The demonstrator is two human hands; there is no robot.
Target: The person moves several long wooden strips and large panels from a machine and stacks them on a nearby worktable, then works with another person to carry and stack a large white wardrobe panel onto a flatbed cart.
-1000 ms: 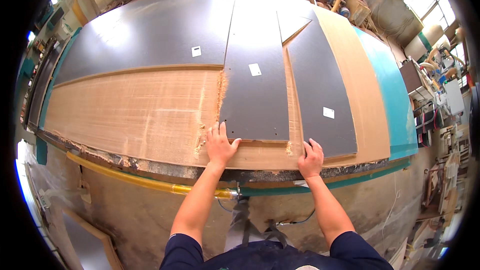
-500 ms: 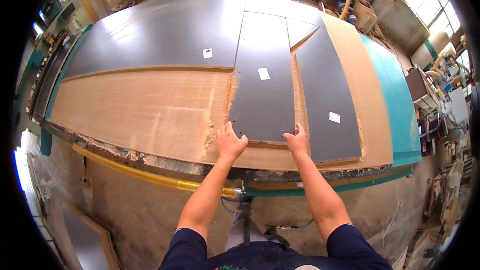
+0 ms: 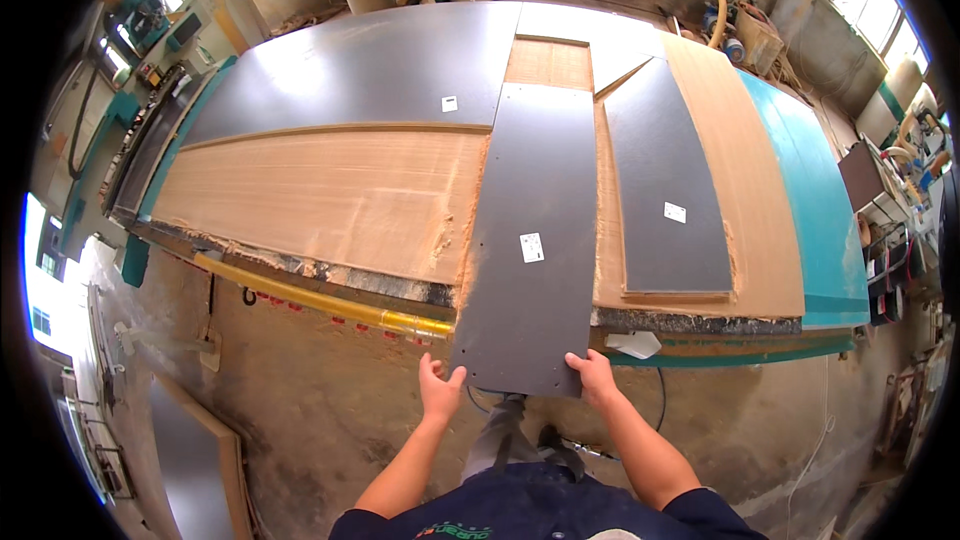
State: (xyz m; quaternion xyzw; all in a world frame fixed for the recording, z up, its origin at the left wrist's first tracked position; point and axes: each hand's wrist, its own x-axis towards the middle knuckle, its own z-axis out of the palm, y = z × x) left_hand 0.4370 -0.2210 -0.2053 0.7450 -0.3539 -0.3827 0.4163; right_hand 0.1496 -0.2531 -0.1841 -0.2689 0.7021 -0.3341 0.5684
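A long dark grey panel point(image 3: 535, 180) with small drilled holes and a white label lies lengthwise toward me. Its near end sticks out past the table's front edge. On its near right corner my right hand point(image 3: 597, 380) is closed, thumb on top and fingers at the edge. Beside the near left corner is my left hand point(image 3: 440, 395), fingers spread apart. Its thumb tip is close to the panel's edge; whether it touches I cannot tell. Another grey panel point(image 3: 675, 240) with a slanted side lies to the right, and a large grey panel point(image 3: 370, 60) lies at the far left.
A bare tan board point(image 3: 330, 195) lies under the panels, with sawdust along the cut edges. A yellow tube point(image 3: 330, 302) runs along the table's front. Grey panels point(image 3: 195, 450) lean at the lower left. A teal surface point(image 3: 810, 210) borders the right side.
The long panel has slid toward me, baring tan board at its far end and overhanging the front edge. Both hands came nearer; the left one's fingers have spread at the corner.
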